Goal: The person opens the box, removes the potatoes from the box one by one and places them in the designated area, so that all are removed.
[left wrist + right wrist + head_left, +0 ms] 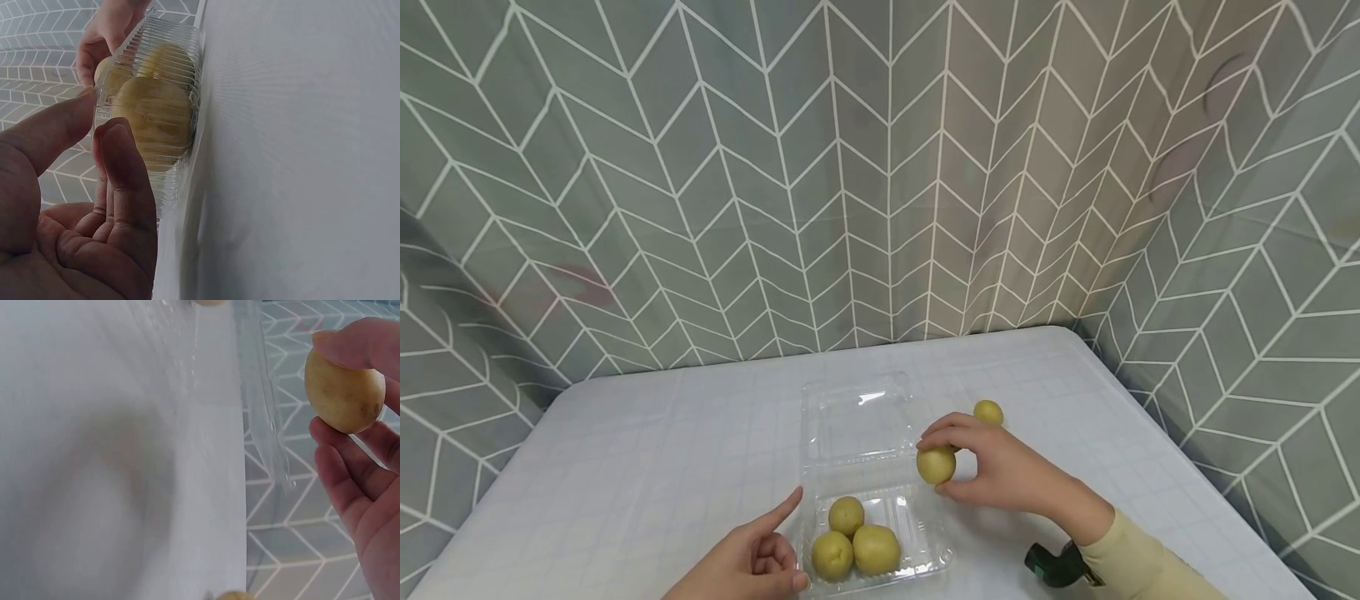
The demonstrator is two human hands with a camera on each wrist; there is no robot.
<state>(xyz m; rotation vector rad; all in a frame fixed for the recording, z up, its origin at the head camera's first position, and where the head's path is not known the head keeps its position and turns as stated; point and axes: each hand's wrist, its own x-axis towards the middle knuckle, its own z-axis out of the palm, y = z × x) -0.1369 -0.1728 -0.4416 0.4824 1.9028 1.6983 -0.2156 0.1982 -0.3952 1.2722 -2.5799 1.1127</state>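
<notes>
My right hand (992, 462) pinches a small, smooth, yellowish potato (936, 465) between thumb and fingers, raised beside the right side of a clear plastic container (925, 550). Brown specks mark the held potato (345, 394) in the right wrist view. Three potatoes (876, 550) lie together in the container's base, and its lid (857, 421) lies folded back behind. My left hand (748, 554) is at the base's left edge, index finger extended in the head view. In the left wrist view, the thumb and a curled finger (128, 156) pinch the container's rim.
Another potato (988, 412) lies on the white-covered table (625, 467), beyond my right hand. A dark device (1056, 565) sits by the right wrist. Patterned curtains (865, 183) hang behind the table and at both sides.
</notes>
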